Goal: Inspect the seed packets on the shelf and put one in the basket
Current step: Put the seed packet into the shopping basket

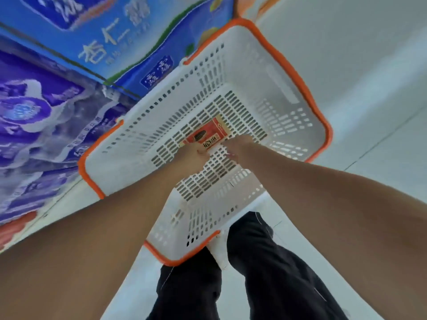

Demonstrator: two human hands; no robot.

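Both arms are being stretched down into the white, orange-rimmed basket standing on the floor. The red seed packet is being held flat near the middle of the basket's slotted bottom — its near end is being pinched by the left hand and by the right hand, fingers curled onto it. Blue and purple cartons are being seen along the basket's left side — dark trouser legs below it.
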